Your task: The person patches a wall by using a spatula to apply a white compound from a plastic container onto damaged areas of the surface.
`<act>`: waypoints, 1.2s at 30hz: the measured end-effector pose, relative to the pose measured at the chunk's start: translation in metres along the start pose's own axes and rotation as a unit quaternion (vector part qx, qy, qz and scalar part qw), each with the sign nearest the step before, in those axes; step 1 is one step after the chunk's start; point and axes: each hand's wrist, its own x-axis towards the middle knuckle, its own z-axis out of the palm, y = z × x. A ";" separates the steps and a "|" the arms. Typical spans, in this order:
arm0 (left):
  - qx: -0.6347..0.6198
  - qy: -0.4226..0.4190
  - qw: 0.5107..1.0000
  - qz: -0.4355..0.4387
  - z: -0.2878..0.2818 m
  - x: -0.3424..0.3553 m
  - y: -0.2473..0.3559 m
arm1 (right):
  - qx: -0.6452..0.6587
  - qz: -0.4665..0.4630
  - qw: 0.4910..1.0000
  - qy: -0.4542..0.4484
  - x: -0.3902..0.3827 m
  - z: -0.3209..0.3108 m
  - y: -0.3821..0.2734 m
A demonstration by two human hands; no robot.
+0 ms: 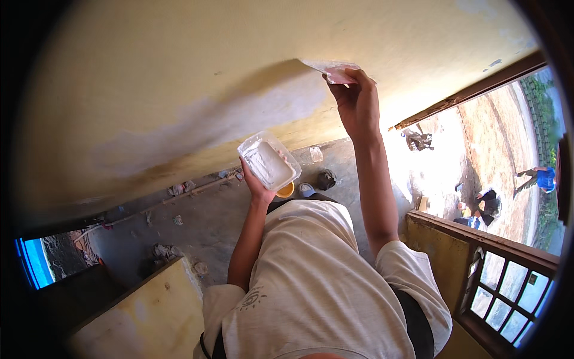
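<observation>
My left hand (pixel 260 188) grips a clear plastic tub (pixel 274 166) with smooth white paste inside, held out in front of my shirt. My right hand (pixel 356 102) is raised high on the yellowish wall (pixel 179 66), its fingers pinched on a thin flat scraper (pixel 339 75) smeared white and pink, which lies against or very close to the wall. A pale whitish patch (pixel 179 128) runs across the wall below it. An orange container (pixel 286 191) is partly hidden behind the tub.
The grey floor (pixel 197 221) holds scraps and a dark bag (pixel 326 178). A low wall (pixel 137 305) is at lower left. An open doorway shows a person in blue (pixel 544 178) and others crouching (pixel 487 206) outside. A wooden window frame (pixel 475 233) is at right.
</observation>
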 end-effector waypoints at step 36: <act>0.041 0.103 0.992 0.053 -0.005 -0.006 -0.047 | -0.125 0.269 0.943 0.151 -0.012 -0.290 0.185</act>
